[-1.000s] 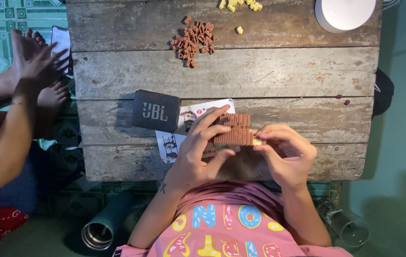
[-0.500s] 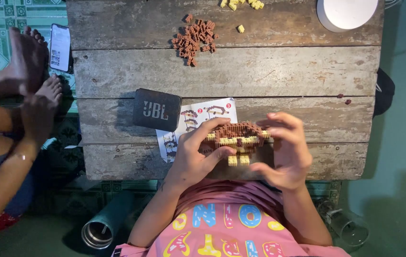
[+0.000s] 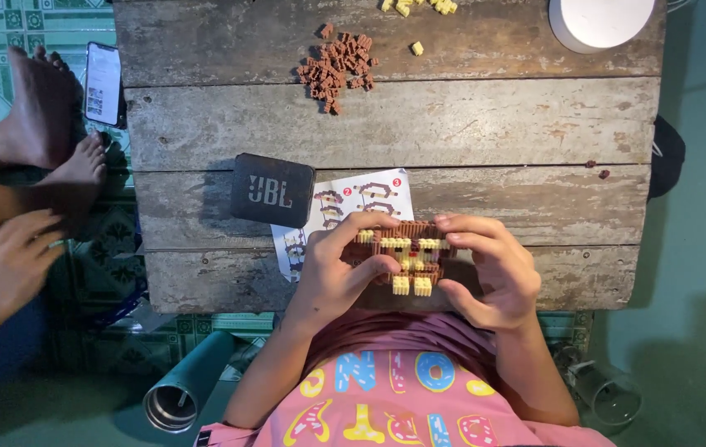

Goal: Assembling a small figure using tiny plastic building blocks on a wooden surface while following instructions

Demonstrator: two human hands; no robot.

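Observation:
Both hands hold a small brown and yellow brick model (image 3: 407,252) over the near edge of the wooden table (image 3: 469,124). My left hand (image 3: 338,273) grips its left side with fingers across the front. My right hand (image 3: 489,269) clasps its right side, fingers on the top edge. A printed instruction sheet (image 3: 353,199) lies under the model. A pile of loose brown bricks (image 3: 336,66) sits at the far middle of the table, and several yellow bricks (image 3: 419,8) lie at the far edge.
A dark rectangular speaker (image 3: 272,190) lies left of the sheet. A white round object (image 3: 601,21) stands at the far right. Another person's feet (image 3: 50,124) and hand (image 3: 17,257) are at the left, by a phone (image 3: 103,83). A metal cylinder (image 3: 179,393) lies below the table.
The model has been turned from its brown back to its yellow-detailed front and held steadier. The other person's hand at the left has dropped lower, and their feet have shifted.

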